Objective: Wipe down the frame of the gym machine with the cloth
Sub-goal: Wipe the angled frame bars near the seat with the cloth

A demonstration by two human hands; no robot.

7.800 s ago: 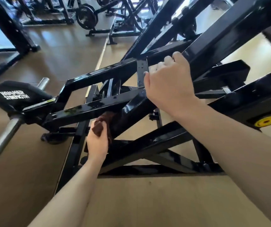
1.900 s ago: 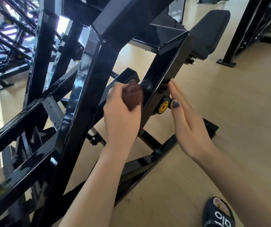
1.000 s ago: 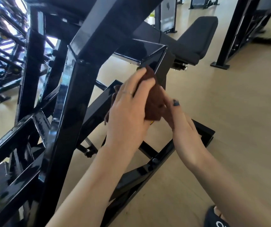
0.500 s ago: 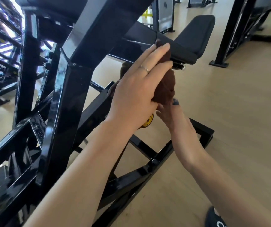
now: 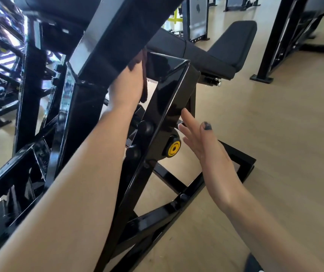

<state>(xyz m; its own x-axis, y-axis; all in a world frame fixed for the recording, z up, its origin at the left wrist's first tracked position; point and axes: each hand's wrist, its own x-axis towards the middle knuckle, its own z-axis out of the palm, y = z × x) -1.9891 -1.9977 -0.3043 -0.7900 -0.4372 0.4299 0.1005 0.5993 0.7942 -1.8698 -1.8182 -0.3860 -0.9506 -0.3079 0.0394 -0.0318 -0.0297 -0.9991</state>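
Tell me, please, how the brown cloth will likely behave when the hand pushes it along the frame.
The cloth looks soft and floppy: its free end hangs limp below the left hand. It probably weighs little and bends round the edges of the glossy black frame. On that smooth paint it may slide easily.

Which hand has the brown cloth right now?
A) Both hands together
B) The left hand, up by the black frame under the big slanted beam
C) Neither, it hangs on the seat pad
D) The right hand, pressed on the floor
B: the left hand holds the brown cloth against the frame, while the right hand is open and bare beside the yellow knob.
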